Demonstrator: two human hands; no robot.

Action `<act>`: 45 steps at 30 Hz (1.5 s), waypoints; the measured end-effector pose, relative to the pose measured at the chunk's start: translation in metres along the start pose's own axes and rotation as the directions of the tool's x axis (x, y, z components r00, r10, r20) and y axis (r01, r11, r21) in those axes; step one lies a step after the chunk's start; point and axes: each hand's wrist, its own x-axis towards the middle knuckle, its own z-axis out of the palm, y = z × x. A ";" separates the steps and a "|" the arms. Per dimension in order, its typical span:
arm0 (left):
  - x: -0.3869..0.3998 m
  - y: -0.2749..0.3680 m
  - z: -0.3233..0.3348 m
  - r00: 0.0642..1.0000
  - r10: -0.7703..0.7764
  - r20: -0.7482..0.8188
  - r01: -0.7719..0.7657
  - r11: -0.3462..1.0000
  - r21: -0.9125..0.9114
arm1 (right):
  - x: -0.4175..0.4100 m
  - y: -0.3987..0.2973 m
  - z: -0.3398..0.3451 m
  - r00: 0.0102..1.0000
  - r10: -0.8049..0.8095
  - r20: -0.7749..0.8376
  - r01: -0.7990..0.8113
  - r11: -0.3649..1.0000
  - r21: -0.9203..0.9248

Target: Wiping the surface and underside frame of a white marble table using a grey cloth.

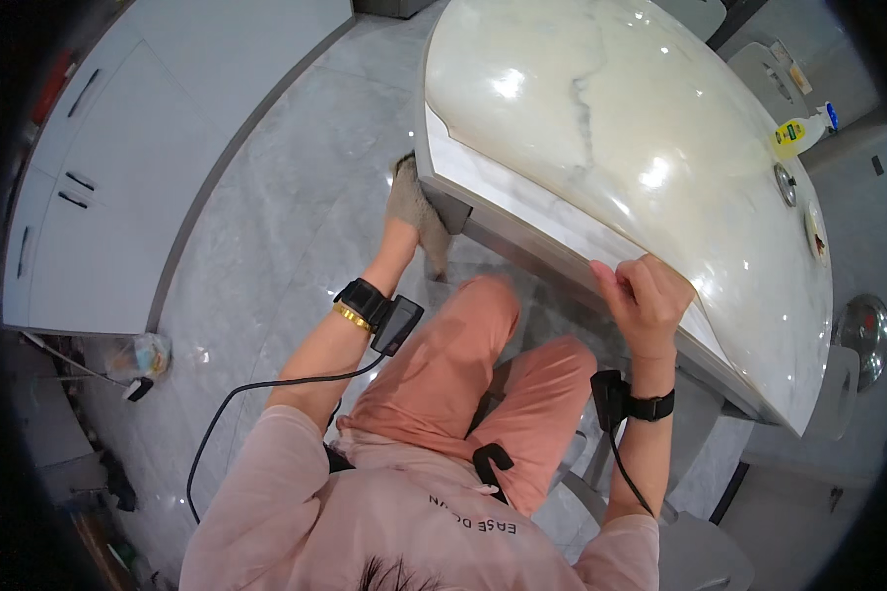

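Observation:
My left hand (403,233) is down by the table's left corner, mostly hidden under a grey-brown cloth (416,199) that it holds against the corner's side. Part of the cloth hangs below the tabletop. At the front edge of the marble-patterned table (517,185), my right hand (647,295) has its fingers curled over the rim of a glossy table cover (636,177). The cover's front rim lies back from the table's edge, baring a white strip, and looks bent beside my right hand.
On the table's far right are a spray bottle (798,137) with yellow liquid, a metal lid (785,185) and a small plate (816,235). Chairs (709,550) stand around the table. White cabinets (133,170) line the left. A plastic bag (151,354) lies on the floor. A black cable runs from my left wrist.

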 end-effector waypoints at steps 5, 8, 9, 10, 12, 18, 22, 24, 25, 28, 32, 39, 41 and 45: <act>0.004 -0.003 0.000 0.997 -0.063 -0.044 0.062 0.998 -0.009 | -0.002 -0.001 0.001 1.000 -0.008 -0.004 0.008 1.000 -0.005; 0.012 -0.006 -0.004 1.000 -0.030 0.005 0.030 0.999 0.033 | 0.000 -0.005 0.001 1.000 0.008 -0.007 -0.008 1.000 -0.002; 0.017 -0.002 -0.007 0.999 -0.004 0.051 0.001 0.998 0.059 | 0.000 -0.004 0.000 1.000 0.005 -0.008 -0.005 1.000 -0.001; 0.015 0.004 -0.007 0.999 -0.005 0.047 0.002 0.998 0.058 | -0.001 -0.003 0.000 1.000 0.001 -0.001 -0.001 1.000 -0.016; 0.008 0.017 -0.005 0.987 -0.153 0.043 0.158 0.963 -0.219 | 0.000 -0.002 0.000 1.000 -0.010 0.006 0.010 1.000 -0.026; 0.004 -0.010 0.009 0.993 -0.113 -0.031 0.103 0.965 -0.240 | -0.001 -0.003 0.002 1.000 0.000 -0.006 0.000 1.000 -0.021; -0.011 -0.021 0.013 0.998 0.012 -0.055 -0.018 0.994 -0.106 | -0.004 0.002 0.005 1.000 0.000 -0.014 -0.001 0.996 -0.085; -0.012 -0.008 0.005 0.993 0.105 -0.058 -0.107 0.994 -0.018 | -0.006 0.004 0.005 1.000 -0.022 -0.015 0.020 0.996 -0.088; -0.013 -0.006 0.003 0.992 0.101 -0.071 -0.102 0.995 -0.018 | -0.007 0.004 0.005 1.000 -0.007 0.006 0.007 0.996 -0.094; -0.012 -0.003 0.005 0.992 0.066 -0.108 -0.070 0.997 -0.032 | -0.005 0.001 0.004 1.000 -0.001 0.025 0.003 0.997 -0.082; -0.002 -0.018 0.011 0.992 -0.077 -0.104 0.057 0.983 -0.176 | -0.004 -0.003 0.006 1.000 0.003 0.017 -0.002 0.997 -0.082; 0.031 -0.027 0.014 0.919 -0.393 -0.016 0.170 0.434 -0.885 | -0.005 0.001 0.002 1.000 -0.007 0.025 0.010 0.995 -0.099; 0.039 0.005 -0.002 0.911 -0.413 -0.009 0.108 0.258 -0.960 | -0.005 -0.001 0.003 0.999 0.017 0.040 -0.013 0.995 -0.097; 0.045 0.044 -0.018 0.984 -0.180 0.010 0.146 0.764 -0.628 | -0.005 0.001 0.007 1.000 0.003 0.031 -0.001 0.997 -0.080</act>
